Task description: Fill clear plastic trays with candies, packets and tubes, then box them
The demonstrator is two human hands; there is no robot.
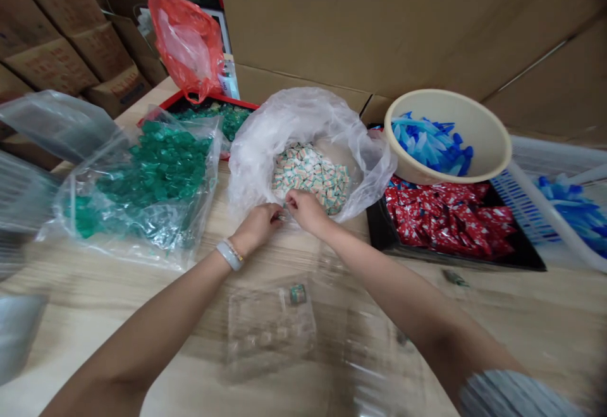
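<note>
Head view puts the small white, green and orange printed packets (313, 173) in a loose heap inside a crumpled translucent white plastic bag (303, 110), its mouth spread wide on the pale wood-grain table (165, 341). Both hands meet at the near edge of that bag: the left hand (260, 224), with a pale band (230, 255) at its wrist, has its fingers curled, and the right hand (306, 209) has thumb and fingers drawn close together just beside it. Blur at the fingertips means I cannot tell whether either hand holds a packet or bag film. Nearer the person, between the forearms, lies a flat clear plastic item (265, 335), with one green-marked piece (298, 293) at its upper right corner. Left of the white bag lies a clear bag of green translucent pieces (156, 157); behind it, a red-rimmed black tray (249, 106) holds more green pieces, near an upright red plastic bag (187, 40). To the right, a cream round basin (488, 132) of blue pieces (434, 145) stands at the rear of a black tray (526, 259) of red-and-white packs (450, 221), beside a white plastic basket (526, 205). Brown cardboard (403, 31) rises behind.
</note>
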